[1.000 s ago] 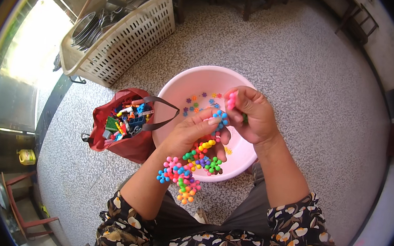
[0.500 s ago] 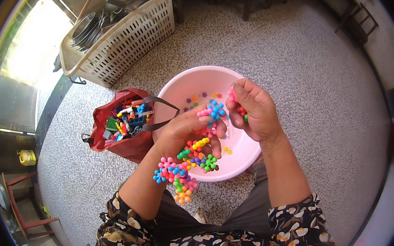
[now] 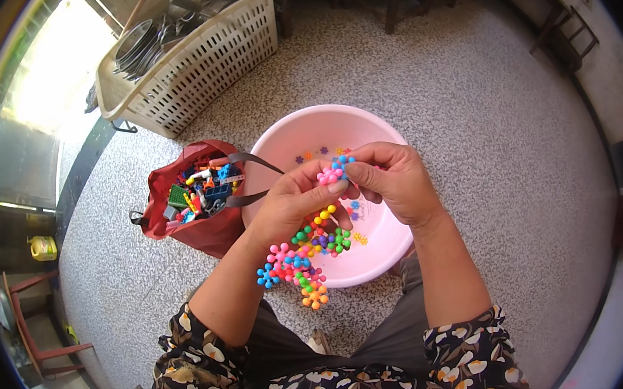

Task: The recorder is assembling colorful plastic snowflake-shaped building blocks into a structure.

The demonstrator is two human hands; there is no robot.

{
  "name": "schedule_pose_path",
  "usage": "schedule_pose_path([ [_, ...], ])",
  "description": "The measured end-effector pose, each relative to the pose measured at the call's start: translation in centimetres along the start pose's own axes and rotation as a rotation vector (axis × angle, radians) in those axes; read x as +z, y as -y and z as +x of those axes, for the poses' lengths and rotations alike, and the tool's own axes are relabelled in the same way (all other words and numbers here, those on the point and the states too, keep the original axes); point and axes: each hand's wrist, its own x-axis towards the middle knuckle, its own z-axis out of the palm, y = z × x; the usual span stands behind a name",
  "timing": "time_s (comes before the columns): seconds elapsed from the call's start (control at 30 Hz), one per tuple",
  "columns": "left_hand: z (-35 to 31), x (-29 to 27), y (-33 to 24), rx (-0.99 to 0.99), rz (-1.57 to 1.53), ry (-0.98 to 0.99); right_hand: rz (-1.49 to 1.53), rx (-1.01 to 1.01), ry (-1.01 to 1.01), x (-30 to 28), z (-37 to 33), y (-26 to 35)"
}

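My left hand [image 3: 288,203] is closed on a linked cluster of knobbed plastic building pieces [image 3: 296,260] in pink, blue, green, yellow and orange. The cluster dangles below its fingers, over the near rim of a pink basin [image 3: 280,129]. A pink knobbed piece [image 3: 329,175] and a blue one [image 3: 343,165] stick up at the left thumb and fingertips. Against them, my right hand [image 3: 400,184] is pinched, its thumb touching the blue piece. What else the right fingers hold is mostly hidden; a bit of pink shows behind them.
Left of the basin, a red bag [image 3: 208,231] full of mixed toy parts stands with a dark handle reaching over the rim. Beyond it is a white slatted basket [image 3: 205,59] of metal pans. Wooden furniture [image 3: 398,6] lines the far side; a reddish chair [image 3: 44,327] is lower left.
My right hand has come left and down to meet the left fingertips, bringing its pink, red and green pieces against the cluster. The hanging cluster has shifted slightly right and up.
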Motion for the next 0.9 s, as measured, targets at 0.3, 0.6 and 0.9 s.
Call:
schedule_pose_path([
  [0.3, 0.0, 1.0, 0.2, 0.134, -0.032, -0.072, -0.043, -0.056, -0.07, 0.0, -0.1, 0.2],
  [0.6, 0.3, 1.3, 1.0, 0.108, -0.112, -0.148, 0.162, -0.078, -0.126, 0.7, -0.2, -0.9],
  [0.9, 0.2, 0.9, 0.7, 0.112, -0.054, -0.165, -0.119, -0.146, -0.108, 0.8, -0.1, -0.1],
])
